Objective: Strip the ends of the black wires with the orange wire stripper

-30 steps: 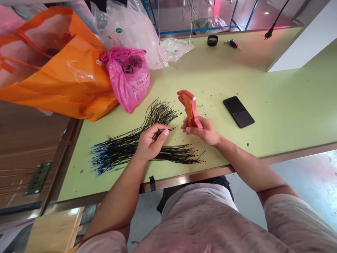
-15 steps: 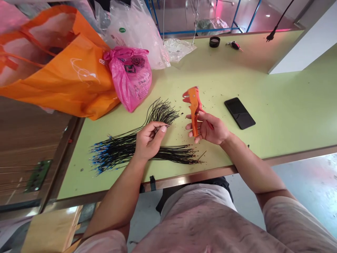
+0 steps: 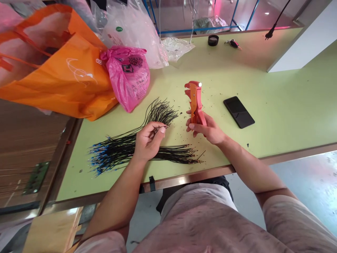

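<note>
My left hand (image 3: 149,142) is closed in a pinch over the wires, thumb against forefinger, on a thin black wire whose short end just shows past the fingertips. Beneath it lies a bundle of cut black wires (image 3: 172,154) with blue ends at the left and coppery tips at the right. More loose black wires (image 3: 160,114) fan out beyond that hand. My right hand (image 3: 207,129) is wrapped round the handles of an orange and red wire stripper (image 3: 195,100), its jaws raised and pointing left, apart from the wires.
An orange bag (image 3: 76,77), a pink plastic bag (image 3: 131,77) and clear plastic bags (image 3: 137,35) crowd the back left. A phone (image 3: 239,112) lies to the right. Farther back are a black ring (image 3: 213,40) and keys (image 3: 233,43). Small scraps dot the green tabletop (image 3: 284,109).
The wire stripper has turned in my right hand, showing more of its red side, and my thumb now lies across its handles. My left hand stays nearly still.
</note>
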{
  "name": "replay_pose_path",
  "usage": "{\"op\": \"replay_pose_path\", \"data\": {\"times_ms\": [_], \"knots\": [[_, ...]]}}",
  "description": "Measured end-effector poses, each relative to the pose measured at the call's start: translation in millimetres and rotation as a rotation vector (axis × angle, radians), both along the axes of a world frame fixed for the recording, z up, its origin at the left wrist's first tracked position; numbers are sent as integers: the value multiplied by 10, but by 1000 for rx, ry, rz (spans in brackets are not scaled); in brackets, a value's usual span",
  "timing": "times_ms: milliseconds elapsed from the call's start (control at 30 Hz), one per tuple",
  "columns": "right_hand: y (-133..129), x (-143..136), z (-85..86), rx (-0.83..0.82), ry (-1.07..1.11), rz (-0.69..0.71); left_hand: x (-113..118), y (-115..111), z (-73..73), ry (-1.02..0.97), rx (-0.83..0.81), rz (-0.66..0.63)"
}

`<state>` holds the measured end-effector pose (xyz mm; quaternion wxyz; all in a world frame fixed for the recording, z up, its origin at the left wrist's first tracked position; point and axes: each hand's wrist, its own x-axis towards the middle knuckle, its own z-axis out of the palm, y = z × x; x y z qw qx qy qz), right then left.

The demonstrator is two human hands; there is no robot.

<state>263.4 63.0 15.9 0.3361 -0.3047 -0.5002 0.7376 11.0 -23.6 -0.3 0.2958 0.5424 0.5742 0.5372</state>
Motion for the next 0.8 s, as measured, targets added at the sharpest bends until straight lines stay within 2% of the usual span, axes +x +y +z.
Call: {"op": "replay_pose_path", "data": {"times_ms": [67,133,467,567,667,733,800], "knots": [[-28,-14,-40,144,16,29,19,-9,12,-7,-13,-15],[-49,-22,-70,220,49,74,53,-20,34,10,-17,-33],[-84,-32,-162,348,120,223,149,-41,64,130,-28,-123],[-82,-24,-171,523,-38,114,148,-49,57,113,-22,-123],[-85,-24,-166,806,-273,-56,142,-42,37,30,0,-95],[-99,-37,-160,961,-367,-96,128,-25,4,-36,10,-68],[-123,-56,-158,1045,-403,-108,103,0,-42,-101,11,-43]]}}
